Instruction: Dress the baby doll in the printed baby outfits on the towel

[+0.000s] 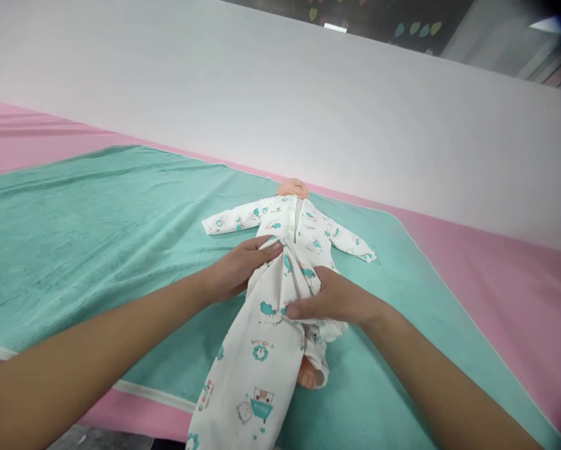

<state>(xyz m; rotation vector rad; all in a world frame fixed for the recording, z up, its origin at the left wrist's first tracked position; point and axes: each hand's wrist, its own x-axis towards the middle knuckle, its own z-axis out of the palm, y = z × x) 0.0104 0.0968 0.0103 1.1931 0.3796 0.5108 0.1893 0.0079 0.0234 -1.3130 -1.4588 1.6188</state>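
A baby doll (293, 187) lies on its back, dressed in a white top (313, 231) with teal prints and a front button placket. Both sleeves spread outward. White baby pants (262, 350) in the same print are bunched over its lower body, with a long part stretched toward me. My left hand (245, 265) is closed, pinching the bunched cloth near the doll's waist. Lower and to the right, my right hand (332, 297) grips the pants between thumb and fingers. One doll foot (307, 375) shows at a cuff below it; the other is hidden.
Under the doll lies a teal blanket (97, 237) with white edging, over a pink sheet (486, 281). A white wall or panel (280, 100) rises behind the doll's head. Grey floor (102, 437) shows at the lower left.
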